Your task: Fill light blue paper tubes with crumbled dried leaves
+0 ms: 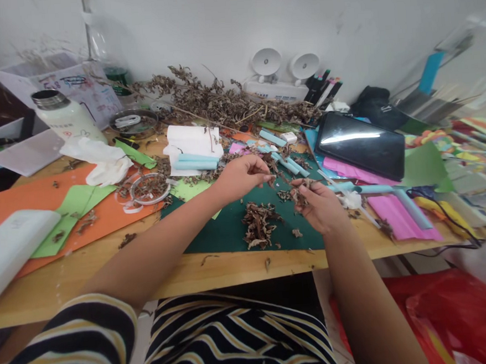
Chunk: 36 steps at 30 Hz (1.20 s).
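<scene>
My left hand (pixel 241 176) is pinched shut on a small piece of dried leaf above the dark green mat (pixel 225 227). My right hand (pixel 317 203) is closed around a dried leafy twig (pixel 300 192), palm up, just right of the left hand. Below the hands, a small pile of crumbled dried leaves (pixel 259 225) lies on the mat. A larger heap of dried branches (pixel 224 103) rests at the back of the wooden table (pixel 191 271) against the wall.
Orange and green paper sheets (pixel 78 207), a white cloth (pixel 100 158), a white bottle (pixel 66 116), tape rolls (pixel 149 188), light blue sticks (pixel 195 162), a black tablet (pixel 360 143), pink paper (pixel 399 215) and markers (pixel 323 87) crowd the table. A red bag (pixel 455 311) sits lower right.
</scene>
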Each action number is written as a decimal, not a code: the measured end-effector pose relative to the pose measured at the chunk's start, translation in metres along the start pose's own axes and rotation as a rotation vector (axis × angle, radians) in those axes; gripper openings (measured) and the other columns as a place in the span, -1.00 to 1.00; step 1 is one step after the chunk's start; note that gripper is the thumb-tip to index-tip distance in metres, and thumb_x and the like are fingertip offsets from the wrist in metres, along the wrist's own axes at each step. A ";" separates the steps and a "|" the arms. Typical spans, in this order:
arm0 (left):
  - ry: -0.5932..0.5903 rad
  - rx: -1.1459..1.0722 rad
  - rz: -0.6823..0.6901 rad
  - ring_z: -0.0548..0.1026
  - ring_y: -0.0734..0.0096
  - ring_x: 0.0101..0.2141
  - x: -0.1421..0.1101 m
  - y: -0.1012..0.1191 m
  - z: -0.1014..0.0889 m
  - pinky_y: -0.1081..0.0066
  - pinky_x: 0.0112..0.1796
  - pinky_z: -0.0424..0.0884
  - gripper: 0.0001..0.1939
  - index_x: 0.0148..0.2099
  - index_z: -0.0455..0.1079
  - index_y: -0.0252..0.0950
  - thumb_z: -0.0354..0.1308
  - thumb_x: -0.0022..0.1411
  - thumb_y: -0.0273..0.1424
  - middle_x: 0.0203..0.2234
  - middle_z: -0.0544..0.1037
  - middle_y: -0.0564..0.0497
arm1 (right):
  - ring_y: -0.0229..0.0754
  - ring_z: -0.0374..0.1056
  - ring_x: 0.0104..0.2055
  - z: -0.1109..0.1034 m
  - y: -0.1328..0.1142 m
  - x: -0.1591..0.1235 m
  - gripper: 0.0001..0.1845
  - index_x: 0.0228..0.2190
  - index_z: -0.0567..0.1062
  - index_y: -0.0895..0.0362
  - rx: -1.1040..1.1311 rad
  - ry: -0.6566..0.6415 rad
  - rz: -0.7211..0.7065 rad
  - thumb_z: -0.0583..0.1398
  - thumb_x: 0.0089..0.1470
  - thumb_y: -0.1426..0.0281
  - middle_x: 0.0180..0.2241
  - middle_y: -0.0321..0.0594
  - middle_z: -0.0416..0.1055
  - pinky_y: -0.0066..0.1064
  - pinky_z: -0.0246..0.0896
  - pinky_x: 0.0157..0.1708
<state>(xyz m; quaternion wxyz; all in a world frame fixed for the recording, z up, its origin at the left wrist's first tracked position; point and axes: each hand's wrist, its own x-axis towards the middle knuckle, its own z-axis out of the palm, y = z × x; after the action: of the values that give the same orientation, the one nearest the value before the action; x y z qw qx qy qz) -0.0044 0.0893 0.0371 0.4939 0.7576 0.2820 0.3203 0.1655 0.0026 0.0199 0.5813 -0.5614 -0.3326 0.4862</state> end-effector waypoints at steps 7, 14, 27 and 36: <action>-0.364 0.410 0.062 0.37 0.55 -0.50 -0.010 0.023 -0.005 0.53 -0.48 0.23 -0.84 -0.37 0.31 -0.32 -0.05 0.09 -0.37 -0.52 0.43 0.05 | -0.43 0.14 -0.62 0.003 0.005 -0.003 -0.75 -0.47 0.40 0.11 0.034 -0.018 0.004 0.24 -0.31 0.30 -0.60 -0.38 0.27 -0.56 0.03 -0.69; -0.625 0.761 0.097 0.33 0.35 -0.32 -0.014 0.023 -0.008 0.42 -0.33 0.23 -0.73 -0.21 0.30 -0.25 0.01 0.02 -0.27 -0.33 0.38 -0.04 | -0.41 0.14 -0.61 0.008 0.012 -0.005 -0.75 -0.46 0.39 0.13 0.050 -0.044 -0.012 0.23 -0.30 0.30 -0.60 -0.37 0.29 -0.54 0.03 -0.68; -0.174 0.661 0.269 0.33 0.35 -0.25 -0.019 0.019 0.019 0.42 -0.25 0.23 -0.67 -0.13 0.25 -0.35 -0.03 0.11 -0.25 -0.30 0.38 -0.09 | -0.44 0.10 -0.62 0.039 0.020 -0.016 -0.68 -0.44 0.16 0.02 0.217 0.084 -0.264 0.20 -0.26 0.35 -0.56 -0.47 0.15 -0.57 -0.02 -0.67; -0.424 0.764 0.333 0.37 0.43 -0.38 -0.012 0.020 0.006 0.49 -0.38 0.21 -0.79 -0.30 0.35 -0.29 -0.10 0.13 -0.38 -0.42 0.45 0.01 | -0.31 0.19 -0.52 0.010 0.017 -0.013 -0.85 -0.46 0.32 0.08 -0.680 0.018 -0.422 0.14 -0.14 0.29 -0.54 -0.36 0.30 -0.45 0.08 -0.50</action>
<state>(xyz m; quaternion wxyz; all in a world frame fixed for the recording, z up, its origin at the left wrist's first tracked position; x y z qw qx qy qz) -0.0054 0.0704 0.0518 0.1682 0.9689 0.1470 0.1064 0.1493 -0.0084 0.0072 0.4522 -0.6455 -0.5773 0.2134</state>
